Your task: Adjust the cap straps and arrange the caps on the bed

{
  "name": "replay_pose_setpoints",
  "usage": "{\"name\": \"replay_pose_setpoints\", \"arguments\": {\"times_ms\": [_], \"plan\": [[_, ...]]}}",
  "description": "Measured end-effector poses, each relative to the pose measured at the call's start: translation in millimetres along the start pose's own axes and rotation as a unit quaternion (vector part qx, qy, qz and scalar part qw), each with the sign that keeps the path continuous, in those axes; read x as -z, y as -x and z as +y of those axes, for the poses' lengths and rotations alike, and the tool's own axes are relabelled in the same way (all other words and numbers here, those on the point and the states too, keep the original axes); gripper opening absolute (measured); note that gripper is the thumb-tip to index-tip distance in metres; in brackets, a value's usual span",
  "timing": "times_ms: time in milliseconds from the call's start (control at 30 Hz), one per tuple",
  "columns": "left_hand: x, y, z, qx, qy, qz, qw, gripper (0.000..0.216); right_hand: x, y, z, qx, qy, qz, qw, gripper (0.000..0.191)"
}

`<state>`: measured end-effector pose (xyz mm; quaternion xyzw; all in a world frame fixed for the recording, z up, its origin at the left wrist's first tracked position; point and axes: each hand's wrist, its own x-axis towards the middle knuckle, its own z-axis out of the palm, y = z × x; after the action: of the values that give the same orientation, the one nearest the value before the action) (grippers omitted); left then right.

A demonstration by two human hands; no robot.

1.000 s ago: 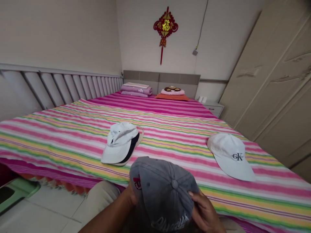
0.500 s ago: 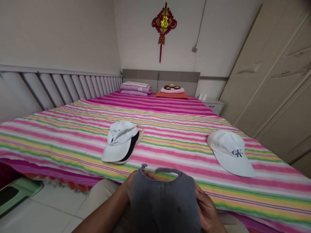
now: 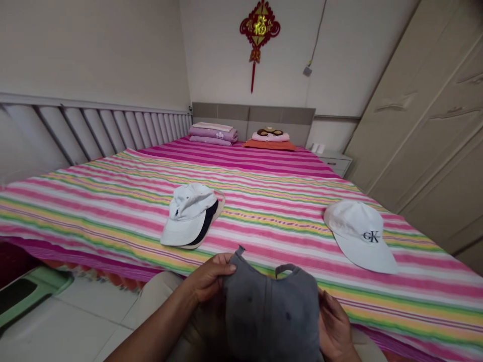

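Note:
A dark grey baseball cap (image 3: 273, 311) is held over my lap at the bed's near edge, its back strap opening turned up and away from me. My left hand (image 3: 211, 276) pinches its left edge near the loose strap end, thumb on the outside. At the right side my right hand (image 3: 335, 322) grips the cap, with part of the fingers hidden behind it. Beyond, on the striped sheet, lies a stack of caps with a white cap (image 3: 190, 211) on top and a dark and a beige brim under it. To the right sits another white cap (image 3: 358, 231) with dark letters.
The striped bed sheet (image 3: 271, 211) spreads out ahead. Folded purple bedding (image 3: 213, 134) and an orange pillow (image 3: 269, 146) lie by the headboard (image 3: 279, 118). A green stool (image 3: 33, 291) stands on the floor at left; a wardrobe (image 3: 415, 115) rises at right.
The grey cap has shifted to the right and tilted, its strap ends now separated. My left hand has come out from behind it to its upper left edge. The other caps stay put.

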<state>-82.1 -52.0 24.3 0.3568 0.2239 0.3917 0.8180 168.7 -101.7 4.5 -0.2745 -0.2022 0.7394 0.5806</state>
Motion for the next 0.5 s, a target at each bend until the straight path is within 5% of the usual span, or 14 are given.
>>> {"name": "replay_pose_setpoints", "arguments": {"times_ms": [200,500], "plan": [[-16,-6,10,-0.029,-0.013,0.030,0.999,0.022,-7,4,0,-0.092,0.051,-0.074,0.992,0.051],[-37,-10,20,-0.048,-0.066,0.037,0.996,0.019,-37,0,-15,-0.071,0.120,-0.191,0.972,0.035]]}}
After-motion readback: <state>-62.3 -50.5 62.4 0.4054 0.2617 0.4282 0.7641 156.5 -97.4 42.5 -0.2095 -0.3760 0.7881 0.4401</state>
